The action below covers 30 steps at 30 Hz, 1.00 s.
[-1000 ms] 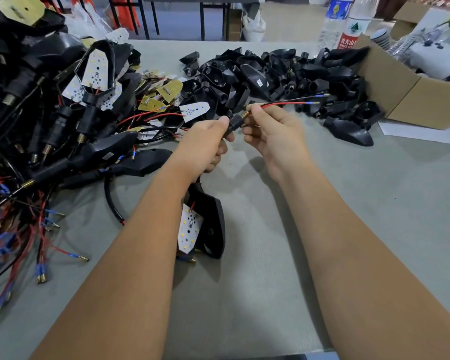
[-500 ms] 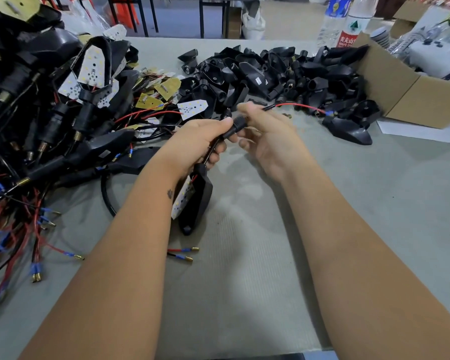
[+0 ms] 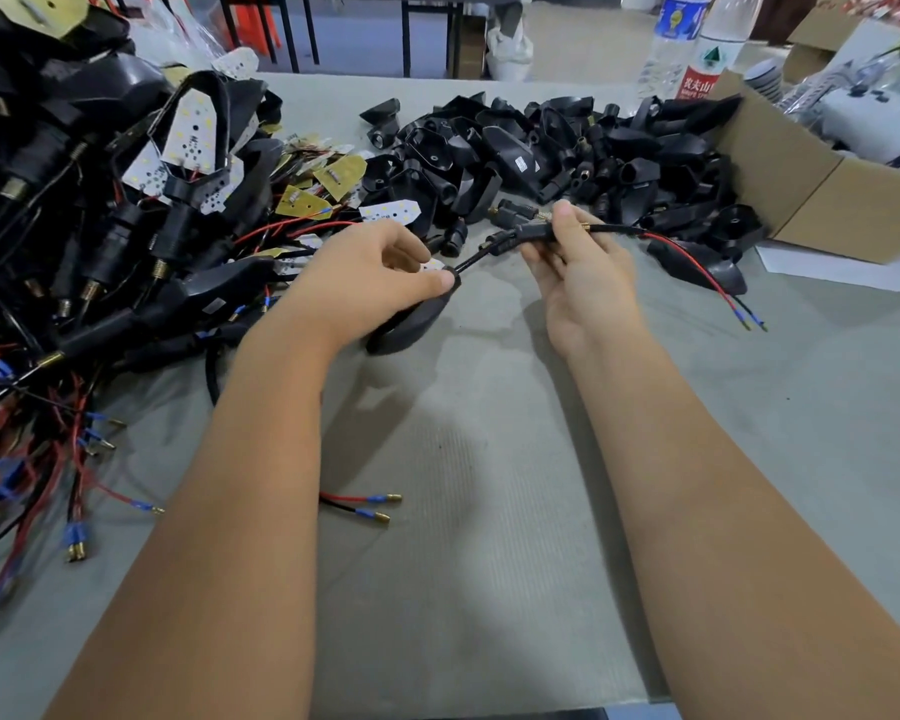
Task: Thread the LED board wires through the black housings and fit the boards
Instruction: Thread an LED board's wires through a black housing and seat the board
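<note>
My left hand grips a black housing that rests low against the grey table. A black sleeved cable runs from the housing up to my right hand, which pinches a black stem piece with a brass threaded end. Red and black wires trail out past my right hand to the right and end in blue-collared terminals on the table. The LED board of this housing is hidden under my left hand.
A heap of finished housings with white LED boards and loose wires fills the left. Empty black housings lie piled at the back centre beside a cardboard box. Two water bottles stand behind. A loose red-and-black wire pair lies near my left forearm.
The housing has swung up from hanging below my left hand and now lies under it. My right hand slid right along the wires, which now trail far out to the right.
</note>
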Tool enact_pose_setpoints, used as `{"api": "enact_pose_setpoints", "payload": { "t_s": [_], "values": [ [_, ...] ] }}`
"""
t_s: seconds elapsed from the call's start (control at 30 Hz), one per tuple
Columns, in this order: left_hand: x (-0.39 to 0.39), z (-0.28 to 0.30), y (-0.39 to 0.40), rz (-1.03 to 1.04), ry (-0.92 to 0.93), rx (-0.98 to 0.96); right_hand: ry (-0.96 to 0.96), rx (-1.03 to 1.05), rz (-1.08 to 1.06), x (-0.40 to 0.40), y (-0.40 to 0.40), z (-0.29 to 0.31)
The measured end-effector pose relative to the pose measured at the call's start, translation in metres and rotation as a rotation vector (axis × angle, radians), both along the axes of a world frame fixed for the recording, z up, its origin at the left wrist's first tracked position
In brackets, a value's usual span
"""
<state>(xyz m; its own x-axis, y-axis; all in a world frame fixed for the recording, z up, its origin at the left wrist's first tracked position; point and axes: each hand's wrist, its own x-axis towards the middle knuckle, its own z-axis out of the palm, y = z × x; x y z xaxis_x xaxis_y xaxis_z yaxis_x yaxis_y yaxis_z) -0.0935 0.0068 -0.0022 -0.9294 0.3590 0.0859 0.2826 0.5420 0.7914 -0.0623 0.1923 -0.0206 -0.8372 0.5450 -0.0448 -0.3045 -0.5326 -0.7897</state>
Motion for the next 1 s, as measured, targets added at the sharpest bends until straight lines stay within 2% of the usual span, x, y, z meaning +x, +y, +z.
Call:
{"api": "enact_pose_setpoints", "payload": {
  "t_s": [0.1,0.17,0.23,0.37,0.43,0.63,0.87,1.0],
  "values": [
    [0.002,-0.001,0.005,0.076,0.123,-0.004,0.024,-0.139,0.047,0.001,0.004,0.002],
    [0.002,-0.003,0.01,0.123,0.148,-0.014,0.023,-0.158,0.143,0.002,0.003,0.003],
    [0.002,-0.005,0.014,0.129,0.157,0.037,-0.005,-0.049,0.235,0.003,-0.004,0.002],
    [0.004,-0.009,0.021,0.066,0.183,0.193,-0.1,0.387,0.296,0.004,-0.015,-0.001],
    [0.005,-0.012,0.023,0.049,0.251,0.218,-0.13,0.464,0.302,0.005,-0.018,0.002],
    [0.005,-0.016,0.028,0.078,0.323,0.198,-0.11,0.41,0.272,0.007,-0.018,0.004],
    [-0.001,-0.016,0.027,0.142,0.459,0.072,-0.025,0.325,0.243,0.007,-0.015,0.002],
    [0.0,-0.014,0.03,0.188,0.455,0.136,0.019,0.332,0.254,0.006,-0.014,0.003]
  ]
}}
